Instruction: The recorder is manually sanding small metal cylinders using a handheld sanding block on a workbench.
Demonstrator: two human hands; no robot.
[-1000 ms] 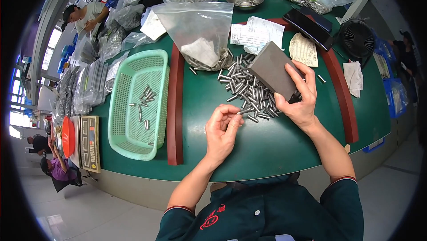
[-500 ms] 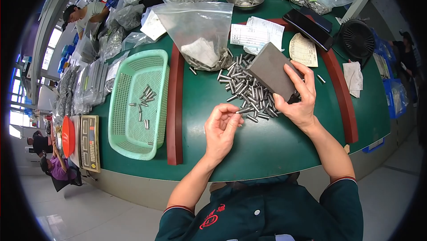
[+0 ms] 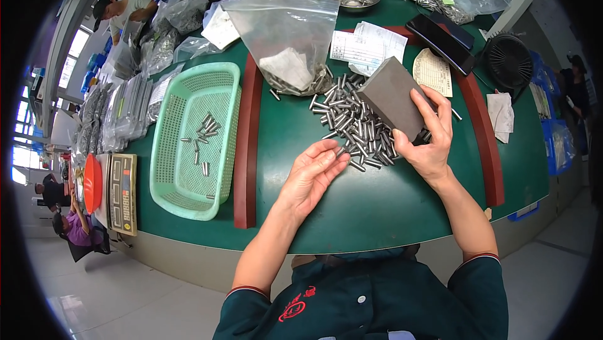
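My right hand [image 3: 432, 142] grips a dark grey rectangular block [image 3: 394, 98], thumb on its near edge and fingers over its right side. The block tilts above a pile of short shiny metal pins [image 3: 359, 128] and hides part of it. A few pins show just under the block beside my right hand. At the pile's near left edge, my left hand [image 3: 312, 175] is turned partly palm up, its fingers curled. One metal pin [image 3: 341, 151] sits at those fingertips; most of its length is hidden.
A green plastic basket [image 3: 159, 170] with several pins stands left, beyond a dark red strip [image 3: 245, 170]. Behind the pile are a clear bag of pins [image 3: 282, 32], papers [image 3: 377, 46] and a phone [image 3: 440, 43]. A small black fan [image 3: 506, 57] stands right; a scale [image 3: 124, 192] sits far left.
My left hand has rolled more palm up, and the pin at its fingertips is now more covered. My right hand and the block have shifted only slightly.
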